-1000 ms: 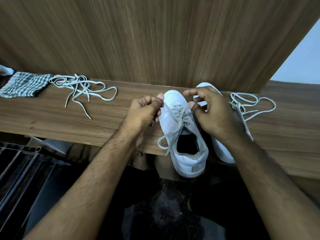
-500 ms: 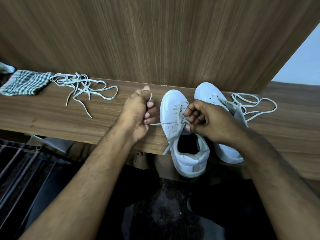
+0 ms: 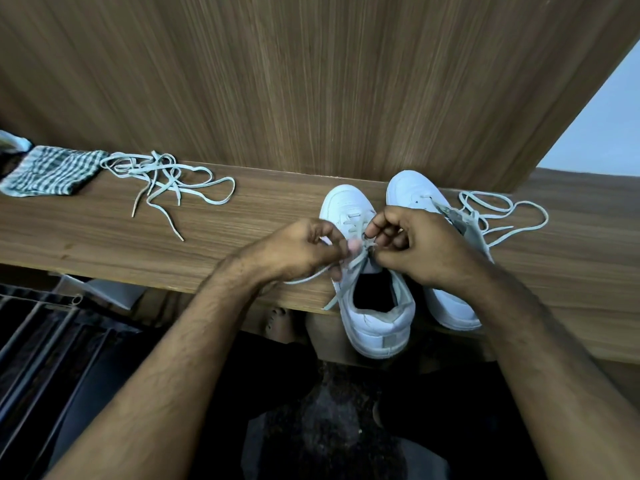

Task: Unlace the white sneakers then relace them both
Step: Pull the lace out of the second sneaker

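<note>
Evidently both hands meet over the left sneaker (image 3: 375,299), heel overhanging the shelf (image 3: 242,220) for reach. Left hand (image 3: 304,251) pinches the lace (image 3: 337,271); right hand (image 3: 412,244) pinches at the eyelets, apparently threading.

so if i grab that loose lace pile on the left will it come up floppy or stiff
Probably floppy: the loose lace lies in limp, crossing loops on the wooden shelf. Likely light, being thin and flat. The overlapped strands may snag and lift as one tangle.

two white sneakers stand side by side, toes toward the wall: the left sneaker (image 3: 372,306) half laced, the right sneaker (image 3: 415,192) unlaced, its loose lace (image 3: 502,216) coiled beside it.
</note>
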`<action>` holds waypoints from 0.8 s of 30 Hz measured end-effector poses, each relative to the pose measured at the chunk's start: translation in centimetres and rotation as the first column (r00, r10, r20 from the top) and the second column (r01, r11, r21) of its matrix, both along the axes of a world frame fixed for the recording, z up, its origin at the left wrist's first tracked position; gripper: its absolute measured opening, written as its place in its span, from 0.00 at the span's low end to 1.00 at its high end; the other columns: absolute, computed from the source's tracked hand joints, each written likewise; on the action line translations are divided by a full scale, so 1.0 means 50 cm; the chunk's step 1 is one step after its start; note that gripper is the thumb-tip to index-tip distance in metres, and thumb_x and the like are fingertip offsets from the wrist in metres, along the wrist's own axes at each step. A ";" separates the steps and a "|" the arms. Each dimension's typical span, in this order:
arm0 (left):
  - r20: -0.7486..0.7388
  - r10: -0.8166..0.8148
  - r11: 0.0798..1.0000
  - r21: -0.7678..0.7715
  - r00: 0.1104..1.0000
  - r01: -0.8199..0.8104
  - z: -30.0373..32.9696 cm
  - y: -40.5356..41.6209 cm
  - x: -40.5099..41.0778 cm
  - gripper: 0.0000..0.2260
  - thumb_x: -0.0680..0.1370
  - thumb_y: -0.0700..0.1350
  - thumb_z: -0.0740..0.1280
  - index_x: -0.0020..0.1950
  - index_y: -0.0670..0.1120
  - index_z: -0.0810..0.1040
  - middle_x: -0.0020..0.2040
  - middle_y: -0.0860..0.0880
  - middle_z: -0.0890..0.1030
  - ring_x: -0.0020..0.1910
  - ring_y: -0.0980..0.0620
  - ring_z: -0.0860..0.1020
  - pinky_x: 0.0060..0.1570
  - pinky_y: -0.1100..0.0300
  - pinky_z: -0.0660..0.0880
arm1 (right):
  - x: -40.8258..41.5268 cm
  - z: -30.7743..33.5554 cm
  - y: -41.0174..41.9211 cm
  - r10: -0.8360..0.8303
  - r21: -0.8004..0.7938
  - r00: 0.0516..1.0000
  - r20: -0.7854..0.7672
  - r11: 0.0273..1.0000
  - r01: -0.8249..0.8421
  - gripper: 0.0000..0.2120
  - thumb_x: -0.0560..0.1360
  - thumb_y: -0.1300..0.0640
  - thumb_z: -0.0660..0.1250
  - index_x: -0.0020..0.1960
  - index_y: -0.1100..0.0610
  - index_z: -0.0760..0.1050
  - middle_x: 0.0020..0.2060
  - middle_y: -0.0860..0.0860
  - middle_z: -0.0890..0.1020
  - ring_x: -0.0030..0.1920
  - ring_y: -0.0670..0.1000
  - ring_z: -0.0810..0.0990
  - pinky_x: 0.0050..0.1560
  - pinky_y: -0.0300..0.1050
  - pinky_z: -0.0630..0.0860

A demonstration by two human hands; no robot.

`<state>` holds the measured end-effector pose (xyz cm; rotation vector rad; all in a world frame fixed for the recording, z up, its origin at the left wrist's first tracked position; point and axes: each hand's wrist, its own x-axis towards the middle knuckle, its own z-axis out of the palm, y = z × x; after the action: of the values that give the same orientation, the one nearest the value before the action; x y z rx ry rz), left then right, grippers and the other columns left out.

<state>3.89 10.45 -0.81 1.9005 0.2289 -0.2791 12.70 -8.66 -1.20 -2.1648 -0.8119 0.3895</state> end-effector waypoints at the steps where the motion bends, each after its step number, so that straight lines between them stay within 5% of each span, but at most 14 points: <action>1: 0.002 -0.034 0.999 0.009 0.999 0.034 -0.001 -0.005 -0.006 0.13 0.81 0.47 0.69 0.47 0.37 0.80 0.30 0.50 0.79 0.20 0.62 0.66 0.21 0.72 0.60 | 0.000 0.000 0.000 -0.006 0.002 1.000 -0.002 1.000 0.006 0.11 0.70 0.64 0.73 0.48 0.50 0.81 0.38 0.46 0.82 0.31 0.38 0.75 0.39 0.29 0.72; 4: 0.109 0.073 0.991 -0.120 0.991 -0.060 -0.001 -0.014 -0.003 0.09 0.83 0.42 0.65 0.45 0.40 0.79 0.27 0.57 0.76 0.23 0.63 0.69 0.24 0.72 0.63 | 0.002 -0.002 0.004 -0.025 -0.017 1.000 0.005 1.000 0.025 0.11 0.70 0.63 0.72 0.47 0.49 0.81 0.37 0.45 0.81 0.31 0.38 0.75 0.39 0.30 0.70; 6: 0.158 0.266 0.908 -0.373 0.951 -0.192 0.011 -0.008 0.008 0.11 0.85 0.42 0.61 0.44 0.46 0.76 0.35 0.53 0.80 0.30 0.60 0.76 0.29 0.67 0.72 | 0.003 -0.004 0.007 -0.044 -0.034 0.999 0.005 0.998 0.044 0.10 0.70 0.63 0.72 0.46 0.49 0.81 0.35 0.45 0.80 0.31 0.37 0.75 0.37 0.28 0.69; 8: 0.039 0.438 0.605 -0.752 0.898 -0.263 0.018 0.014 0.020 0.10 0.84 0.43 0.59 0.43 0.47 0.72 0.39 0.48 0.82 0.39 0.51 0.83 0.43 0.56 0.80 | 0.003 -0.004 0.009 -0.055 -0.043 0.998 -0.003 0.998 0.055 0.10 0.71 0.63 0.72 0.47 0.49 0.81 0.35 0.44 0.79 0.31 0.36 0.75 0.37 0.26 0.69; 10: -0.087 0.521 0.337 -0.893 0.849 -0.298 0.016 0.031 0.023 0.13 0.84 0.46 0.58 0.39 0.48 0.70 0.32 0.49 0.77 0.31 0.52 0.79 0.43 0.53 0.81 | 0.002 -0.004 0.010 -0.046 -0.045 0.999 -0.009 0.998 0.046 0.09 0.72 0.63 0.71 0.47 0.50 0.82 0.35 0.43 0.80 0.32 0.36 0.75 0.37 0.25 0.68; 12: -0.106 0.583 0.423 -0.806 0.805 -0.413 0.009 0.028 0.024 0.14 0.84 0.48 0.58 0.39 0.49 0.69 0.27 0.52 0.68 0.20 0.56 0.65 0.27 0.62 0.70 | 0.001 -0.003 0.009 -0.033 -0.039 0.999 -0.006 0.999 0.033 0.08 0.72 0.63 0.71 0.46 0.51 0.82 0.33 0.42 0.80 0.32 0.35 0.75 0.37 0.25 0.68; 14: 0.009 0.586 0.679 -0.552 0.810 -0.485 -0.010 0.013 0.025 0.08 0.84 0.46 0.61 0.46 0.47 0.73 0.28 0.51 0.68 0.20 0.57 0.60 0.22 0.67 0.58 | 0.001 -0.003 0.010 -0.029 -0.034 1.000 -0.012 0.999 0.028 0.07 0.72 0.63 0.71 0.45 0.52 0.82 0.31 0.39 0.79 0.31 0.35 0.74 0.36 0.25 0.68; 16: 0.160 0.359 0.930 -0.142 0.920 -0.338 -0.034 0.001 0.025 0.06 0.82 0.47 0.68 0.54 0.45 0.76 0.32 0.47 0.74 0.22 0.55 0.65 0.22 0.67 0.60 | 0.001 -0.004 0.010 -0.030 -0.028 0.999 -0.015 0.999 0.029 0.05 0.73 0.61 0.72 0.45 0.52 0.81 0.29 0.35 0.78 0.30 0.35 0.74 0.35 0.25 0.68; 17: 0.179 0.191 0.980 0.028 0.965 -0.199 -0.046 -0.005 0.026 0.10 0.79 0.51 0.72 0.55 0.47 0.77 0.36 0.45 0.77 0.24 0.55 0.69 0.25 0.65 0.65 | 0.002 -0.006 0.009 -0.036 -0.030 0.999 -0.010 0.999 0.035 0.03 0.73 0.59 0.73 0.45 0.52 0.80 0.29 0.34 0.78 0.30 0.35 0.74 0.34 0.26 0.68; 20: 0.155 0.040 0.986 0.152 0.987 -0.064 -0.057 -0.010 0.024 0.13 0.74 0.59 0.75 0.53 0.54 0.80 0.41 0.50 0.80 0.29 0.60 0.73 0.35 0.61 0.71 | 0.005 -0.010 0.004 -0.026 -0.054 1.000 -0.011 0.998 0.025 0.03 0.73 0.54 0.73 0.45 0.50 0.79 0.32 0.40 0.80 0.33 0.37 0.76 0.37 0.31 0.69; 24: 0.217 -0.044 0.988 0.156 0.975 0.009 -0.046 -0.005 0.015 0.13 0.72 0.53 0.79 0.53 0.54 0.82 0.54 0.49 0.78 0.45 0.60 0.77 0.40 0.62 0.77 | 0.001 -0.011 -0.001 0.000 -0.128 0.999 0.039 0.992 0.005 0.05 0.76 0.55 0.71 0.43 0.49 0.75 0.32 0.43 0.78 0.33 0.37 0.75 0.35 0.31 0.67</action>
<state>4.62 10.22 -3.11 2.0708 0.0773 -0.0683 12.76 -8.69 -1.77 -2.2985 -0.8261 0.4093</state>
